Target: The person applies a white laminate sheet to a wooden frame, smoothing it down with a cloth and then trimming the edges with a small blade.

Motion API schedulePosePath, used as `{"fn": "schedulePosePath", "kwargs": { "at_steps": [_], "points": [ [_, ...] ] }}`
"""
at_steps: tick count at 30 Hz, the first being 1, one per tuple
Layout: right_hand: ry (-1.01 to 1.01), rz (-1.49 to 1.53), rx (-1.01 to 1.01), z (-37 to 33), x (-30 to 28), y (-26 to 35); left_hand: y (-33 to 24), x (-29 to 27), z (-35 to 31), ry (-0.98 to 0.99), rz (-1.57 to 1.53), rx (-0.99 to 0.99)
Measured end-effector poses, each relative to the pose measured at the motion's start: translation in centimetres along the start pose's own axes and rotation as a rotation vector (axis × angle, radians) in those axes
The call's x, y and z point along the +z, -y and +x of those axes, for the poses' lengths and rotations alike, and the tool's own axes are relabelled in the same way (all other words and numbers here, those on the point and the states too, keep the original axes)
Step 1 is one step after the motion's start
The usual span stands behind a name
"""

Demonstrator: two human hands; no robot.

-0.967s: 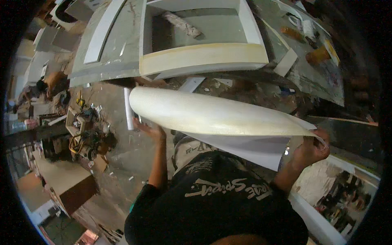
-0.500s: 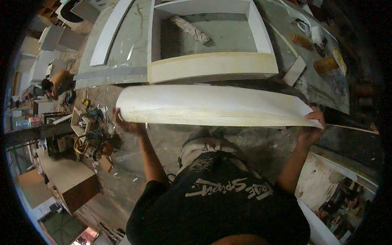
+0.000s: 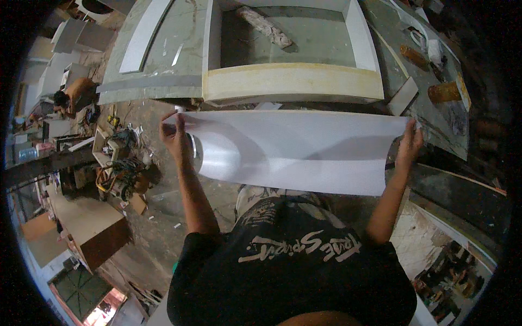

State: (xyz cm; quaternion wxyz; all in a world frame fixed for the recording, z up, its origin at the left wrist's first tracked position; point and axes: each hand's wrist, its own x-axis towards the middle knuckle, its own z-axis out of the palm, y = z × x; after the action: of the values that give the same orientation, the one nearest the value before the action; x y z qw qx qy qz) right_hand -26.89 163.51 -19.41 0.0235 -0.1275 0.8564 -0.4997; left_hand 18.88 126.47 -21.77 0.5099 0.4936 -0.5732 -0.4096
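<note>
head view: a person in a dark t-shirt (image 3: 293, 271) held a wide white sheet (image 3: 304, 157) out in front of the body, between the lap and a worktop (image 3: 185, 49). the left hand (image 3: 175, 133) pinched the sheet's upper left corner, thumb and fingers pressed together; the fingers of the right hand (image 3: 409, 145) pinched the upper right corner. gripping both far corners probably served to draw the long upper edge fairly straight and to let the rest hang, since so thin a sheet looked too floppy to be managed from one end.

an open rectangular frame (image 3: 296, 83) sat by the near edge of the worktop, its cream front board turned toward the person, which seemingly left that face within easy reach. the sheet's upper edge ran alongside that board, just on the person's side; whether the two touched could not be told. a crumpled, wrapped bundle (image 3: 266, 28) lay inside the frame, and a long white strip (image 3: 145, 38) lay to its left.

the sheet looked smooth and slightly glossy, white with a faint lavender cast. light pooled in a bright patch near its left end, where the surface curved, and a soft grey shadow crossed its right half. its lower edge hung toward the lap.
</note>
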Motion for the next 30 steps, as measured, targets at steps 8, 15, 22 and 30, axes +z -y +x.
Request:
{"fn": "schedulePosePath", "kwargs": {
  "at_steps": [8,15,22,30],
  "points": [
    [-0.212,0.177,-0.049,2.7,5.2,2.3,1.3,3.5,3.3,0.035,0.07,-0.106],
    [-0.283,-0.027,-0.193,5.5,7.1,3.5,1.1,5.6,5.9,0.081,0.002,-0.154],
    [-0.205,-0.176,-0.044,7.8,6.7,4.0,1.2,6.0,7.7,0.172,0.36,-0.304],
    [0.001,-0.129,0.06,9.9,8.5,3.3,0.8,6.2,7.8,0.2,0.114,-0.479]
  ]
}}
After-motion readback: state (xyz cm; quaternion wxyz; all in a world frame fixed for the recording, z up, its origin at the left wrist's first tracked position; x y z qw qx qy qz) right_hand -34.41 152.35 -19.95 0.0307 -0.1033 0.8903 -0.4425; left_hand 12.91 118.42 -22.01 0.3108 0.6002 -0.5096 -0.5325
